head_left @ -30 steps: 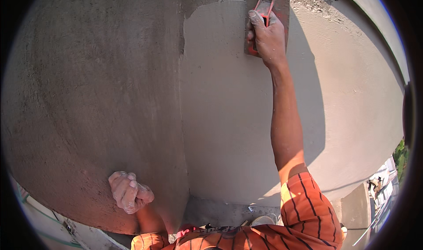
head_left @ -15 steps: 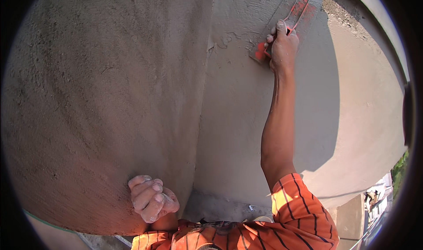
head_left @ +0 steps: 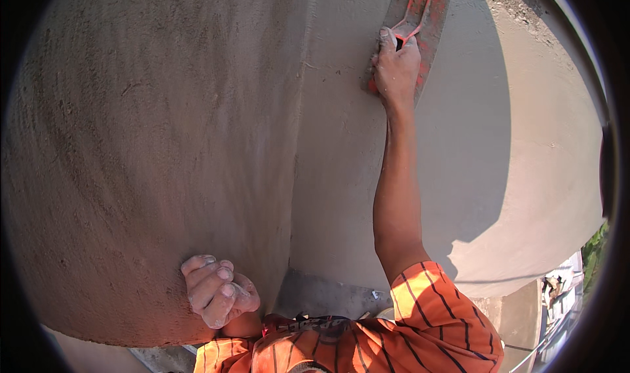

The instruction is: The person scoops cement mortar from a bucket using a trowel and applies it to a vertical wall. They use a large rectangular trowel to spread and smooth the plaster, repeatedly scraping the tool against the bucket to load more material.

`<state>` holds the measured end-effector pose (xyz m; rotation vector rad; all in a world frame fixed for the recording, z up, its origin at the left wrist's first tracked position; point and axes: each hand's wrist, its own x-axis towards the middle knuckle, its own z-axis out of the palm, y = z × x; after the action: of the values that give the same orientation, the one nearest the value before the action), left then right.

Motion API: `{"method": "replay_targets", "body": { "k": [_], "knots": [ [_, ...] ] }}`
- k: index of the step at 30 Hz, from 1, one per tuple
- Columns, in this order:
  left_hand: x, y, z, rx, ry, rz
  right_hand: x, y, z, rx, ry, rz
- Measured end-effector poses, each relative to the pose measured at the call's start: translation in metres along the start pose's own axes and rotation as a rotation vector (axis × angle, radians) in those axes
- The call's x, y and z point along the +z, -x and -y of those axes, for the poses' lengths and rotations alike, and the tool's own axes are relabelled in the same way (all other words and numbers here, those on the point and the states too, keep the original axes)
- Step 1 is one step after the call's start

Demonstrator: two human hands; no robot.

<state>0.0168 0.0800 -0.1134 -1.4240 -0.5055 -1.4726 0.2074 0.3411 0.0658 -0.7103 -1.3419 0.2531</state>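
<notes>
My right hand [head_left: 398, 74] grips the handle of a plastering trowel [head_left: 430, 28], a long flat blade with worn red paint and grey smears. The blade lies against the smooth grey plastered wall [head_left: 348, 176], high up, with my arm stretched out to it. Lower left, my left hand [head_left: 216, 291] is curled with its fingers folded in, dusted with plaster, close beside the rougher brown-grey wall [head_left: 144, 163]. Whether anything is inside those fingers I cannot see.
The two wall faces meet in an inner corner [head_left: 295, 150] running down the middle. A rough unplastered patch [head_left: 512, 8] lies at upper right. Below the corner is a grey ledge [head_left: 328, 297]. Pale debris [head_left: 558, 294] and green leaves [head_left: 594, 245] show beyond the right edge.
My right hand and the trowel have moved left and a little upward, and the ridged plaster near the corner now looks smoother. My left hand stays curled, slightly further left.
</notes>
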Motion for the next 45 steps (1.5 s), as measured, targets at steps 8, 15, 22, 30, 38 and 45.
{"method": "replay_targets", "body": {
  "k": [8,15,22,30,38,45],
  "knots": [
    [0.002,-0.009,-0.005,-0.009,0.002,0.019,0.031,0.036,-0.001,0.033,-0.286,0.163],
    [-0.008,-0.007,-0.011,-0.034,0.017,0.01,0.028,0.036,-0.01,0.105,-0.322,0.186],
    [-0.004,-0.006,-0.004,0.004,0.011,0.025,0.037,0.055,-0.01,0.066,-0.352,0.24],
    [-0.009,0.006,0.014,0.142,-0.079,0.017,0.017,0.037,-0.01,0.099,0.097,0.274],
    [-0.013,0.016,0.02,0.078,-0.371,0.001,-0.274,-0.039,-0.034,0.153,-0.055,0.01],
    [0.011,0.0,0.01,-0.137,-0.691,0.098,-0.512,-0.057,-0.094,0.106,-0.136,-0.265]
  ]
}}
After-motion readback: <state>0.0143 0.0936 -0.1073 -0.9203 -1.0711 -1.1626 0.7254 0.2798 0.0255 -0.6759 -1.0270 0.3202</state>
